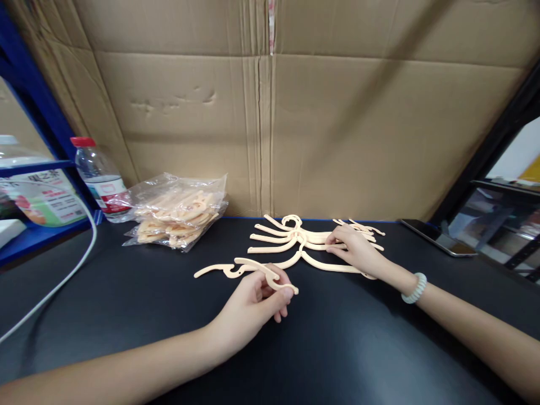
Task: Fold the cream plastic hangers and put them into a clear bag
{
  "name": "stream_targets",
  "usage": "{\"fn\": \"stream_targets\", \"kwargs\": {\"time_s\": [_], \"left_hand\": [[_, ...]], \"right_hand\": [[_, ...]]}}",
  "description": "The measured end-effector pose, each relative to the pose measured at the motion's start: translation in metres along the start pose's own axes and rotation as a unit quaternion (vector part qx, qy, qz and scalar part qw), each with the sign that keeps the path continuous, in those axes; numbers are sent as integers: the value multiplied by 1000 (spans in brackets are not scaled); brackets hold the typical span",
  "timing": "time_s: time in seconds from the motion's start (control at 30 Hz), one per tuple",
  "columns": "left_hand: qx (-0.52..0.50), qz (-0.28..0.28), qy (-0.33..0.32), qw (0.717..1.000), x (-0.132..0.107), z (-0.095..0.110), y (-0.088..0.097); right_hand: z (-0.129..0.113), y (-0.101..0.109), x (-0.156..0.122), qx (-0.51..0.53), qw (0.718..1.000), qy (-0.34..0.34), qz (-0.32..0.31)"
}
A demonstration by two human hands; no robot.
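My left hand (270, 292) is closed on a cream plastic hanger piece (253, 264), a curved arm with a notch, raised a little above the black table. Another such curved piece (213, 269) lies just behind and left of it. My right hand (352, 244) reaches into a spread of cream hangers (295, 239), its thumb and fingers pinching the arm of one. The hangers lie flat, overlapping, their arms spread left and right. The nearest hanger (329, 266) lies apart in front, partly hidden by my hands. Several thin cream pieces (358, 226) lie behind my right hand.
A clear plastic bag (177, 214) of cream hanger parts sits at the back left, beside a red-capped bottle (103, 183). A white cable (80, 247) crosses the left side of the table. A dark tablet-like object (436, 238) lies back right. A cardboard wall (189, 112) closes the back.
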State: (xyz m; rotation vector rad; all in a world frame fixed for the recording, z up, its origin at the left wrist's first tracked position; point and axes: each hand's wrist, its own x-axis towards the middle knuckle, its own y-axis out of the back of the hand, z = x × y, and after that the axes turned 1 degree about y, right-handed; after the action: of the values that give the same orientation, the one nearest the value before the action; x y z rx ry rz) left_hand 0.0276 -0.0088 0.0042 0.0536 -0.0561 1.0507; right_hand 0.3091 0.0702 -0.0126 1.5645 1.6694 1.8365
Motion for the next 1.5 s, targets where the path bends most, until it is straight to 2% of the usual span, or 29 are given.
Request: {"fn": "stream_targets", "kwargs": {"time_s": [0.17, 0.37, 0.53, 0.67, 0.83, 1.07, 1.3, 1.5], "left_hand": [[1, 3, 8, 1000, -1, 3, 0], [-16, 17, 14, 1000, -4, 2, 3], [-55, 72, -15, 996, 1, 16, 23], [-143, 100, -29, 984, 12, 25, 45], [-184, 70, 9, 980, 16, 27, 54], [-224, 22, 25, 974, 13, 35, 55], [-274, -5, 56, 960, 11, 32, 53], [-292, -4, 52, 955, 10, 33, 53]], "right_hand": [[1, 4, -1, 9, 998, -32, 46], [7, 17, -2, 6, 989, -74, 129], [-2, 35, -9, 21, 985, -67, 157], [-11, 41, -16, 61, 985, -48, 152], [-23, 35, -20, 90, 987, -21, 129], [-30, 36, -22, 88, 983, 26, 159], [-30, 37, -23, 99, 980, 14, 170], [-28, 39, -24, 100, 981, 26, 163]]}}
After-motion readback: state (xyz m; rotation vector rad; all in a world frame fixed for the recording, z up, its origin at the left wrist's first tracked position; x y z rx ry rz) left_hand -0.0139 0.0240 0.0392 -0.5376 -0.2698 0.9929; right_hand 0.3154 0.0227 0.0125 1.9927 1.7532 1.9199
